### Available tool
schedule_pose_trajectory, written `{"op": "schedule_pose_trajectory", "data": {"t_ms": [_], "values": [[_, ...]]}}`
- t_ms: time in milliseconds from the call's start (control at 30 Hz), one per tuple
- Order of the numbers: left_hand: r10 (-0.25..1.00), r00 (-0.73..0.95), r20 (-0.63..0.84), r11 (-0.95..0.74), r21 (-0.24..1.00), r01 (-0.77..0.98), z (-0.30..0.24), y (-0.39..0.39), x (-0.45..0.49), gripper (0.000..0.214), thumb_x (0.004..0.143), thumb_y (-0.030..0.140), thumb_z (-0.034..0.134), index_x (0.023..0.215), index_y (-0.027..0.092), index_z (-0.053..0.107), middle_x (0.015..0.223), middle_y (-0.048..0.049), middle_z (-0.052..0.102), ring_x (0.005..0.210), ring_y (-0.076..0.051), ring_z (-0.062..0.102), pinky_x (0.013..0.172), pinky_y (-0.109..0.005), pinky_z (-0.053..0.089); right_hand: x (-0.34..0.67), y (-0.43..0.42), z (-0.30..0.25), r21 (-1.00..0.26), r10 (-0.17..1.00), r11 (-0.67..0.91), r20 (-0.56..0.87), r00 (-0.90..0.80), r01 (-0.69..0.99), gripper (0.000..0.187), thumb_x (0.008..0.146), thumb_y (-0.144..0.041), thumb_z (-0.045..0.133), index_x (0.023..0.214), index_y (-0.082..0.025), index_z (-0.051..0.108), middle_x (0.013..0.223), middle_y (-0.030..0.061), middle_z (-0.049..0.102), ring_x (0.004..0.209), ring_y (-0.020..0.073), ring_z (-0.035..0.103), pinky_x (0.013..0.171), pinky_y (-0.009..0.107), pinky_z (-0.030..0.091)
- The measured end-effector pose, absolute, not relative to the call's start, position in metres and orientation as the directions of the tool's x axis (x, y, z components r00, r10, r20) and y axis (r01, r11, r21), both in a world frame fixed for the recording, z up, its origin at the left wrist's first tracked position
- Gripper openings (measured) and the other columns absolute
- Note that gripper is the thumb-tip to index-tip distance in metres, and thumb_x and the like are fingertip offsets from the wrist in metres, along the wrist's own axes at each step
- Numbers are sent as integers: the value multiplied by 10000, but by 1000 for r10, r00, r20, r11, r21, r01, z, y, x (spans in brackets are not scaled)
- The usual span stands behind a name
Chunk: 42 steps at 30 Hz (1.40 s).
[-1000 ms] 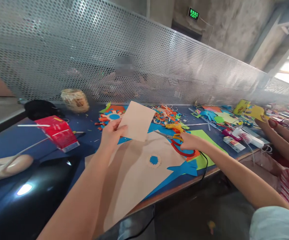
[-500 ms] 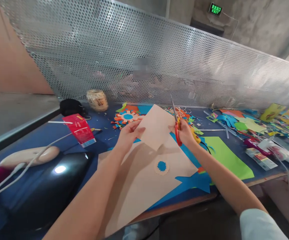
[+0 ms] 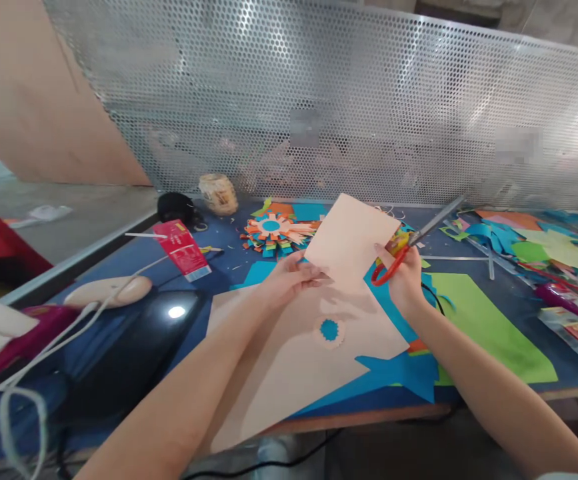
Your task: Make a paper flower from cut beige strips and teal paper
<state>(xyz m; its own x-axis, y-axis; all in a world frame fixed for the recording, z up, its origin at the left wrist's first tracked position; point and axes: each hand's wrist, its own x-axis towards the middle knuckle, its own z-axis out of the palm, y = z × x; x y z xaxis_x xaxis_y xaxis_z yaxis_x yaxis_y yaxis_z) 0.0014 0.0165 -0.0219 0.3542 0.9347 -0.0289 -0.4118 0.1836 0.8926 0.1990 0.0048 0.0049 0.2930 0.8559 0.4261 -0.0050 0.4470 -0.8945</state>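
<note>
Where the blue-covered worktop (image 3: 133, 260) comes nearest the person, a large pale peach paper sheet (image 3: 293, 363) lies flat, perhaps serving as a clean base. On it rests a small scallop-edged peach paper ring with a blue centre (image 3: 329, 331), in plain sight below the hands. Bright blue paper pieces (image 3: 409, 373) stick out from under the sheet's right edge, beside a flat lime-green paper sheet (image 3: 489, 333).

Above the ring, a pale peach rectangular card (image 3: 351, 240) is held up, tilted, between the hands. The left hand (image 3: 296, 277) meets its lower left edge; how firm that grip is, I cannot tell. The right hand (image 3: 403, 277) has a narrow grip around steel scissors with red and yellow handles (image 3: 413, 241), its thumb also on the card; the blades point outward, probably to keep them clear of the paper.

Farther back sit a fringed orange, white and blue paper flower (image 3: 271, 227), then a perforated metal partition (image 3: 319, 80).
</note>
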Motion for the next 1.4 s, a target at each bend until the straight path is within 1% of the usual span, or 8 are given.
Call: {"op": "schedule_pose_trajectory", "data": {"t_ms": [100,200,400,633,800,933,1100,1400], "values": [[915,402,-31,195,906,-376,-25,12,7,465,501,197,799,901,156,563,761,-65,703,730,-208,675,584,-245,510,199,5,2,-895,845,447,425,325,10,256,641,-348,586,777,-220,410,788,7,563,735,151,567,706,318,460],[922,384,-45,186,922,-339,-26,11,14,399,512,238,796,833,143,578,692,-58,694,641,-176,665,574,-246,509,199,6,-2,-895,841,444,429,328,33,270,644,-354,584,735,-230,363,708,-25,510,648,127,532,663,301,457],[994,69,89,-69,964,-259,-19,13,15,308,536,337,761,670,132,575,589,0,617,548,-90,573,514,-198,461,196,-1,3,-900,862,429,435,262,83,300,639,-353,606,770,-232,365,691,-38,486,612,117,510,639,298,463],[952,-184,246,-286,929,-235,-17,15,1,271,574,339,732,649,150,554,572,26,585,495,-69,514,517,-210,444,193,-5,-5,-884,879,441,461,125,158,312,675,-346,611,808,-235,351,747,-28,495,690,127,526,675,286,456],[888,-361,284,-399,866,-302,-10,18,-10,228,573,305,728,672,168,575,577,28,593,514,-78,532,535,-217,437,199,-12,2,-827,938,327,344,-46,457,306,668,-375,604,803,-224,373,735,-23,491,644,130,488,628,275,426],[865,-456,210,-404,831,-384,-10,27,-22,293,507,309,755,661,166,551,578,35,580,530,-79,539,526,-217,430,202,-18,19,-591,963,268,190,-192,761,245,658,-392,593,744,-197,472,815,48,560,751,196,532,655,299,412],[856,-465,226,-422,825,-375,-13,32,-27,277,512,291,748,662,164,552,569,31,589,524,-81,549,519,-217,427,204,-18,25,-481,966,184,-72,-247,857,214,683,-402,571,725,-195,539,797,57,636,718,211,577,591,273,397],[902,-336,272,-391,844,-366,-9,14,-10,215,548,277,746,626,161,582,576,15,618,485,-86,546,508,-225,454,203,-18,22,-489,962,174,-100,-253,855,362,667,-517,576,814,-187,582,853,70,651,791,240,591,641,288,416]]}}
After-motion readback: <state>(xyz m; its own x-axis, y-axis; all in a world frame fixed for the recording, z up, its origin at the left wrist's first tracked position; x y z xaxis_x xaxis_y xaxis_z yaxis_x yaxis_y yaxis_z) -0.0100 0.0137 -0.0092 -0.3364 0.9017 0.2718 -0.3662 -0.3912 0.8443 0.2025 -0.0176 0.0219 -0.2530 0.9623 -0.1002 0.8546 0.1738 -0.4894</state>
